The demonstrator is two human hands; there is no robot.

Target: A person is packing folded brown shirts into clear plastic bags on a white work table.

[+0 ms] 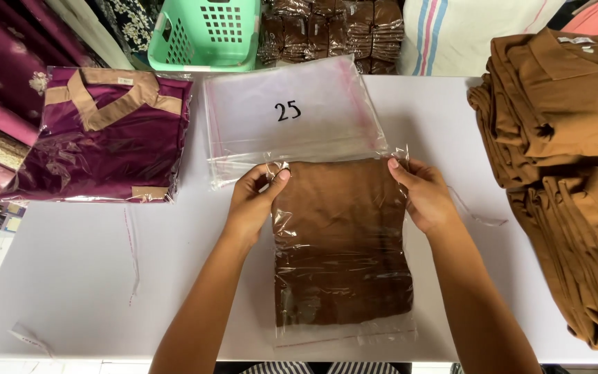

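Nearest me, the folded brown garment point(340, 242) lies flat on the white table point(70, 277), sheathed in a crinkled clear bag point(344, 329) that glares along its lower half. My left hand point(254, 201) pinches the bag's open top edge at its left corner; my right hand point(423, 194) pinches the right corner. Just beyond my grip lies a stack of empty clear bags point(292, 114). Farther left sits a bagged maroon garment point(105, 135), farther right piles of brown garments point(562, 118).

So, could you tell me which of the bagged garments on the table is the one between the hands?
The brown bagged garment, held at its top corners by the left hand and right hand; the other, a maroon bagged garment, lies untouched at the far left.
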